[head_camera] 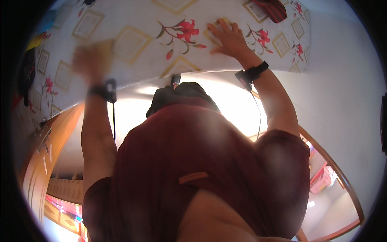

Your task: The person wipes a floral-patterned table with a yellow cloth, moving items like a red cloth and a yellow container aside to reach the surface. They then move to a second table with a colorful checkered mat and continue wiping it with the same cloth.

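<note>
My left hand [86,62] is blurred over the left part of a white tablecloth [199,57] printed with red flowers and gold diamonds. It holds a yellowish flat piece [106,56]; blur hides whether this is cloth or sponge. Farther right, my right hand [228,39] rests palm down on the tablecloth with fingers spread, holding nothing. Each wrist wears a black strap, and a small device with a cable hangs from the left strap [99,92] and the right strap [257,71].
A red and black striped item [272,10] lies at the far right of the table. Dark objects [28,72] and a yellow item [34,42] sit at the left edge. Beside me are a wooden cabinet or door [62,130], a slatted basket [65,187] and a white wall [338,75].
</note>
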`<state>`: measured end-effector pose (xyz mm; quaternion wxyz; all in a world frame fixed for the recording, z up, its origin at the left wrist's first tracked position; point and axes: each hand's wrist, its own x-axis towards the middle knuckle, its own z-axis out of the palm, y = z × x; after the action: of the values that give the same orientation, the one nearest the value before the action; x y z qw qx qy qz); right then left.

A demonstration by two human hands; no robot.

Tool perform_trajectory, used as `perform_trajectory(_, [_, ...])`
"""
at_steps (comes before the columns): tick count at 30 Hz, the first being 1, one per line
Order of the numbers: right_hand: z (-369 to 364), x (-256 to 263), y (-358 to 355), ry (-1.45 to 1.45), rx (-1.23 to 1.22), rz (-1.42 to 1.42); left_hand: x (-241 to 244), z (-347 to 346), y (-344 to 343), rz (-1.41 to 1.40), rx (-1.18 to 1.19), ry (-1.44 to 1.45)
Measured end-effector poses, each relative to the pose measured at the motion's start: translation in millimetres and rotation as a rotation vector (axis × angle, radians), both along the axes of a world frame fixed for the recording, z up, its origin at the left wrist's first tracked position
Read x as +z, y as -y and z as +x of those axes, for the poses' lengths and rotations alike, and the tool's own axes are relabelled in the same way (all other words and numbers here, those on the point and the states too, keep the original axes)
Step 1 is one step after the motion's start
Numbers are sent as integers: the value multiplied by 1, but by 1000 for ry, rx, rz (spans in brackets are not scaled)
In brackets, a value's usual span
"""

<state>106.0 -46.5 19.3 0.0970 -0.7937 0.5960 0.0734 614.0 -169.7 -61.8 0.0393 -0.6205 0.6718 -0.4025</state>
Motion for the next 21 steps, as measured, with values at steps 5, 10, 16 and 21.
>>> perform_trajectory(5, [17,20,18,-68,-154,224,16,-5,2,71,117,-148])
perform_trajectory(10, [20,26,11,-64,-126,175,21,-11,0,84,127,-212])
perform_trajectory(16, [-2,8,17,88,-58,39,15,-20,-1,201,255,-223])
perform_trajectory(21, [53,-3,15,302,-218,-292,3,-14,-4,250,288,-439])
